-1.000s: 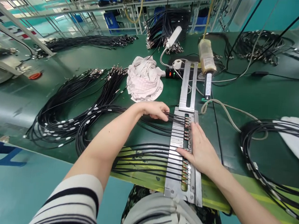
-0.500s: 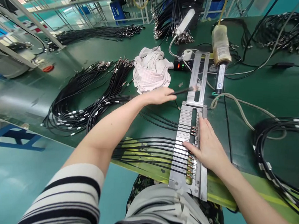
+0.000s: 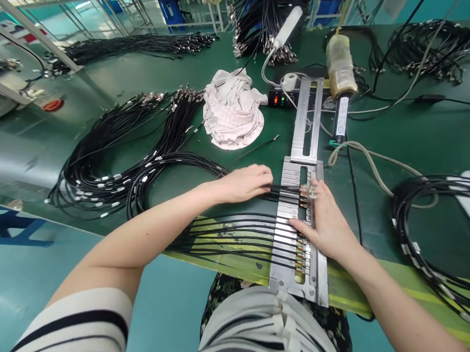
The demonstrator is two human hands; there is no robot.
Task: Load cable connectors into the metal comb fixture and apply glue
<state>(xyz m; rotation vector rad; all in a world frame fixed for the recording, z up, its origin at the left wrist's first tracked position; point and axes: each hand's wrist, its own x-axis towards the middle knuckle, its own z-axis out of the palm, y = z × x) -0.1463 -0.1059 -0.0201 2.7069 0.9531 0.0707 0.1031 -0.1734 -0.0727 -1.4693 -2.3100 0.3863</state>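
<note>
My left hand (image 3: 251,183) is closed on a black cable (image 3: 276,188), held across the upper part of a slotted metal fixture (image 3: 287,236). The cable's pale end is blurred and lies close to my right fingertips. My right hand (image 3: 327,223) rests on the fixture's right side, thumb spread leftward over the slot and fingers stretched up along the edge. Several black cables (image 3: 248,230) lie side by side in the fixture's grooves, their copper-coloured and silver ends over the slot. Beyond it extends a second slotted metal plate (image 3: 299,124).
Cable bundles (image 3: 90,160) lie on the left of the green table (image 3: 146,74). A crumpled pale cloth (image 3: 234,113), a black box with lit switches (image 3: 279,99) and a wrapped syringe-like tube (image 3: 340,116) stand beyond. Coiled cable (image 3: 404,216) sits at right.
My left hand has come down toward me with the cable, from the far plate to the near fixture's upper slots. My right hand stays on the fixture. The view has shifted slightly.
</note>
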